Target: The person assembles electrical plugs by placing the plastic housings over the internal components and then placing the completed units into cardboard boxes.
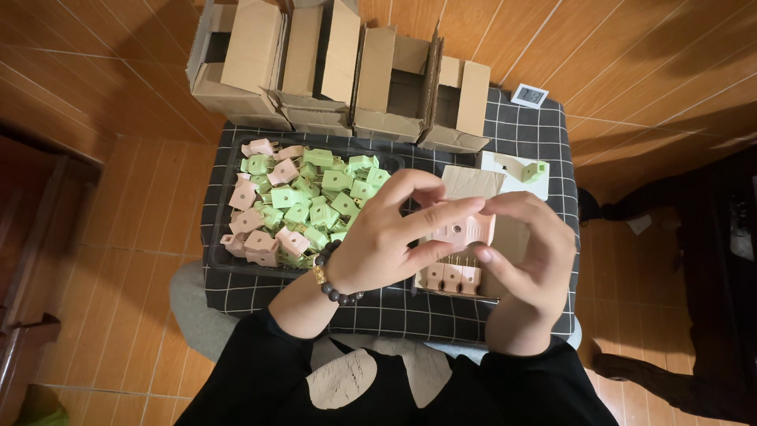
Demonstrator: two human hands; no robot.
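Observation:
Both my hands are raised over the checked table and grip one pink plastic piece between them. My left hand, with a bead bracelet on the wrist, pinches its left end. My right hand holds its right end. Below the hands a row of pink pieces stands in a small cardboard box. To the left a black tray is heaped with several green and pink plastic pieces.
Open cardboard boxes stand along the table's far edge. A green piece lies on a white card at the right. A small white device sits at the far right corner. Wooden floor surrounds the table.

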